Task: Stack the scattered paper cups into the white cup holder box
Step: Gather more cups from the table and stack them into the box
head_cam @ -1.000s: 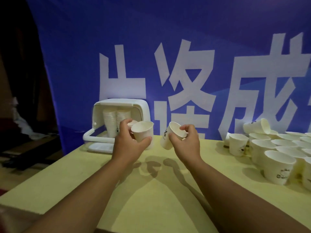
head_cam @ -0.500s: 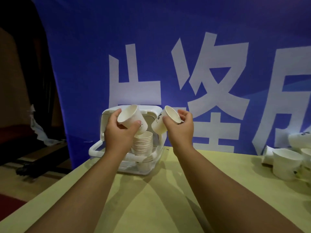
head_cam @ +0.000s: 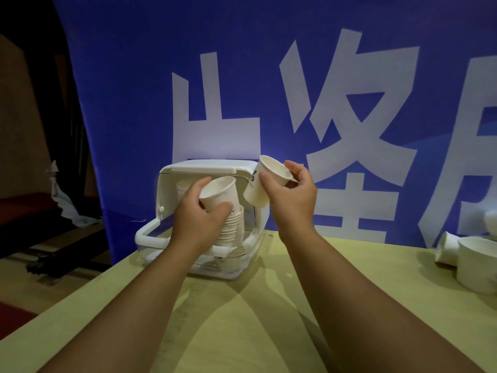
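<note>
The white cup holder box stands open at the table's far left edge, with a stack of paper cups inside. My left hand grips a white paper cup, tilted, right over that stack. My right hand holds a second paper cup by its rim, tilted, in front of the box's right side. Another stack further back in the box is mostly hidden by my left hand.
Several loose paper cups stand and lie at the right edge of the yellow table. A blue banner with white characters hangs right behind the table. To the left the table ends over a dark floor.
Both hands moved from the table's middle up to the box, each with its cup. The left cup has dropped closer onto the stack; the view has swung left.
</note>
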Motion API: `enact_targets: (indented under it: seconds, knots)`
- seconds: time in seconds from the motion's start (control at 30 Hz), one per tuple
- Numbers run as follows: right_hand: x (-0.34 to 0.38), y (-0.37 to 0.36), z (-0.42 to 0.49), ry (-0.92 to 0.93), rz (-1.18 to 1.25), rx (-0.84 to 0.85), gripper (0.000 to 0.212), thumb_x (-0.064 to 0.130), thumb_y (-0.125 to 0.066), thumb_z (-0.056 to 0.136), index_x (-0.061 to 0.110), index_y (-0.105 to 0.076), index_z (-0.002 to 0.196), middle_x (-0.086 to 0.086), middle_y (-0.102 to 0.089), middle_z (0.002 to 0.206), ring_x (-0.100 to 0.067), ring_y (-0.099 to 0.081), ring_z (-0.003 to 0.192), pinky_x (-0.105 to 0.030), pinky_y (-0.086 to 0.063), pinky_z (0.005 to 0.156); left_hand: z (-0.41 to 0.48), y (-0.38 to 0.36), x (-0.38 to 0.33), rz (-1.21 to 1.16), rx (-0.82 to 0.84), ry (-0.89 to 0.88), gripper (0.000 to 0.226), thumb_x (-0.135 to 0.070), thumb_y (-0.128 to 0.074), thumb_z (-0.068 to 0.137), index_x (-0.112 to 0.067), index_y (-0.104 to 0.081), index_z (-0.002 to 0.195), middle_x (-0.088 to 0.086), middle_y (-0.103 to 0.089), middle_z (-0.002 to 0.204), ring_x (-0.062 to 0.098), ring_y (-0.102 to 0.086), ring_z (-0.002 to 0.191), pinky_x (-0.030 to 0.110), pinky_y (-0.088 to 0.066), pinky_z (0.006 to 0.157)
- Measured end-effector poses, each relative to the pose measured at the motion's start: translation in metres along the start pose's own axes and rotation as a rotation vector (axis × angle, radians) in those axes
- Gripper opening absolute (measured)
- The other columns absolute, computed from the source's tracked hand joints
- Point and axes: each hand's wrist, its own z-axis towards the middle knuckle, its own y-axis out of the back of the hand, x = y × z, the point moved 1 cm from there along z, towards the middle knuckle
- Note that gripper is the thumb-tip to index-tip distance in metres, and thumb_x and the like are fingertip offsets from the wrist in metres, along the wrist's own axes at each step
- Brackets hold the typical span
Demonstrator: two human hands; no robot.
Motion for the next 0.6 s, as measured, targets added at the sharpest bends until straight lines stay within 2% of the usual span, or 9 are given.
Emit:
enact_targets:
  seconds: [0.2, 0.3, 0.37, 0.47, 0.6]
  knots:
    - [0.01, -0.002, 0.001, 0.041, -0.017, 0.04, 0.058, 0.039, -0.085, 0.08, 0.031, -0.058, 0.131, 0.009, -0.059, 0.124, -0.013, -0.059, 0.108, -0.014, -0.052, 0.068, -0.007, -0.003, -0.001, 0.097, 0.082, -0.035, 0.08, -0.063, -0.06, 0.07, -0.044, -0.044, 0.146, -0.009, -0.049, 0.145, 0.018, -0.055, 0.122, 0.049, -0.054, 0.1]
    - [0.014, -0.004, 0.002, 0.051, -0.016, 0.046, 0.058, 0.037, -0.085, 0.08, 0.03, -0.058, 0.132, 0.008, -0.059, 0.125, -0.013, -0.058, 0.108, -0.012, -0.05, 0.065, -0.006, -0.001, 0.004, 0.149, 0.122, -0.042, 0.076, -0.057, -0.072, 0.078, -0.04, -0.045, 0.147, -0.01, -0.049, 0.143, 0.018, -0.054, 0.123, 0.045, -0.053, 0.1]
    - [0.014, -0.005, 0.0, 0.064, -0.028, 0.055, 0.057, 0.036, -0.084, 0.081, 0.029, -0.059, 0.131, 0.009, -0.059, 0.125, -0.013, -0.058, 0.11, -0.013, -0.05, 0.068, -0.006, 0.0, 0.009, 0.187, 0.182, -0.028, 0.074, -0.049, -0.078, 0.084, -0.037, -0.045, 0.149, -0.01, -0.052, 0.142, 0.017, -0.055, 0.123, 0.045, -0.053, 0.102]
    - [0.013, -0.008, -0.003, 0.07, -0.069, 0.124, 0.058, 0.035, -0.084, 0.081, 0.027, -0.06, 0.133, 0.009, -0.06, 0.125, -0.012, -0.058, 0.112, -0.016, -0.052, 0.074, -0.008, 0.0, 0.014, 0.283, 0.265, -0.028, 0.085, -0.056, -0.079, 0.08, -0.037, -0.039, 0.153, -0.013, -0.048, 0.147, 0.015, -0.052, 0.128, 0.047, -0.051, 0.105]
    - [0.007, -0.015, -0.008, 0.053, -0.149, 0.245, 0.06, 0.034, -0.084, 0.081, 0.026, -0.06, 0.135, 0.007, -0.062, 0.126, -0.014, -0.06, 0.113, -0.027, -0.059, 0.086, -0.008, 0.005, 0.019, 0.275, 0.297, -0.021, 0.089, -0.063, -0.075, 0.076, -0.046, -0.032, 0.153, -0.017, -0.057, 0.14, 0.011, -0.057, 0.124, 0.045, -0.052, 0.103]
